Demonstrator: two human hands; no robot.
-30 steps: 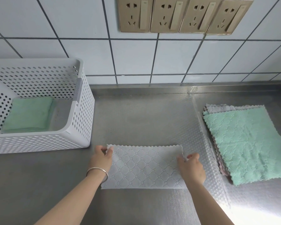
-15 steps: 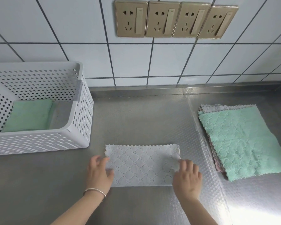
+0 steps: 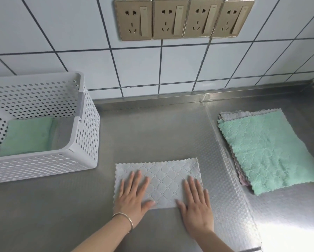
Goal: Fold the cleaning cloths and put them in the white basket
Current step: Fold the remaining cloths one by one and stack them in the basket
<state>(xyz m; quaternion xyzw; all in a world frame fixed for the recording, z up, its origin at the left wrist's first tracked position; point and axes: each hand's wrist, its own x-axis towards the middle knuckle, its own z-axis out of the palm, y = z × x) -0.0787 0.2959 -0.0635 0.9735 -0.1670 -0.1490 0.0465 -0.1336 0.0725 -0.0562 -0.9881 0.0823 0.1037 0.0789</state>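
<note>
On the left of the steel counter (image 3: 167, 135) stands the white basket (image 3: 43, 164), a rectangular plastic bin with rounded corners and walls pierced by rows of small round holes. Inside it, against the left wall, lies a folded green cloth (image 3: 27, 135), soft and thick, with rounded edges.

At the near centre of the counter lies the grey cloth (image 3: 163, 177), folded to a flat rectangle. Its surface is quilted in a diamond pattern and its edges are scalloped. The left hand (image 3: 132, 195) rests flat on the left part of this cloth, fingers straight and slightly spread, gripping nothing. A thin metal bangle (image 3: 127, 219) circles the left wrist. The right hand (image 3: 196, 202) rests flat on the right part of the same cloth, fingers straight and pointing away from the person, likewise gripping nothing. The heel of each hand overhangs the near edge of the cloth onto the counter.

The counter surface is brushed metal on the left and embossed with a fine raised pattern from the centre rightward. On the right lies a stack of cloths (image 3: 268, 151), unfolded and roughly square, well apart from the grey cloth. The top one is mint green with a fluffy quilted pile and scalloped edges; grey and pink edges show beneath it.

Behind the counter rises a wall of white glazed tiles (image 3: 80, 33) with dark grout. Four gold-coloured sockets (image 3: 183, 18) sit in a row at the top.
</note>
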